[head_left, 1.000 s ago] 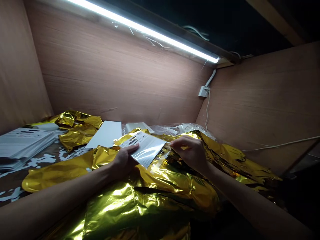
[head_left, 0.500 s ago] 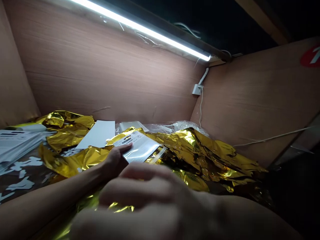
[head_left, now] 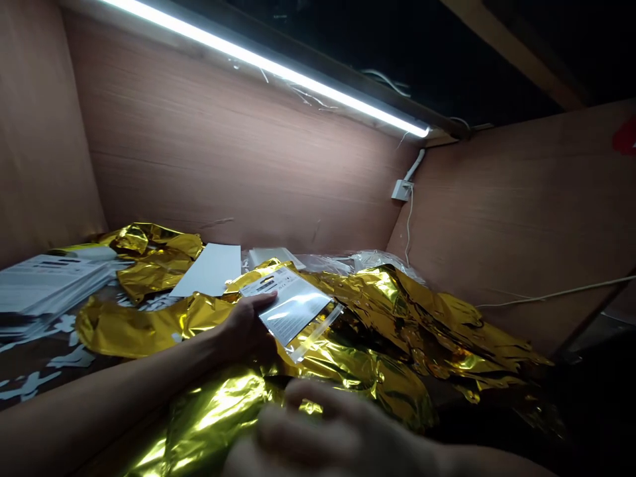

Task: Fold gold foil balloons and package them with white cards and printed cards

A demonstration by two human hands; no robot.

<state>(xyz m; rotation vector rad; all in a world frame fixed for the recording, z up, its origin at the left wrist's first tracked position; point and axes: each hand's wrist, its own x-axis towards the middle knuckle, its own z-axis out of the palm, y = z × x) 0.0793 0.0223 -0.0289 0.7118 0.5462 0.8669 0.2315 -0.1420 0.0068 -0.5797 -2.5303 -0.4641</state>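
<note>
Okay, where's your left hand [head_left: 243, 329] right now?

You've got it partly closed, with your thumb and fingers gripping the lower left edge of the clear plastic packet [head_left: 294, 308]. The packet holds a white printed card, and its long transparent flap [head_left: 318, 333] sticks out at the lower right, tilted across the foil.

And your right hand [head_left: 322, 430]?

It's low down, well below the packet and blurred. Your fingers [head_left: 308, 397] are loosely curled, not fully shut. You aren't touching the packet, but I can't tell whether you've got hold of anything.

What's directly around the packet?

Under it and under your left forearm, you have a crumpled, shiny gold foil sheet [head_left: 348, 361], which spreads away to the packet's right. Just past the packet's far edge lie a plain white rectangular card [head_left: 209, 268] and a flat white sleeve [head_left: 271, 257], with crinkled clear plastic bags [head_left: 372, 260] beyond it to the right.

And farther left?

Well left of the packet, there's another crumpled gold foil piece [head_left: 154, 268], and beyond that a stack of white printed cards [head_left: 50, 285]. Far beyond the packet, a pinkish-brown wooden wall panel [head_left: 238, 172] rises beneath a glowing white LED tube light [head_left: 263, 66].
</note>
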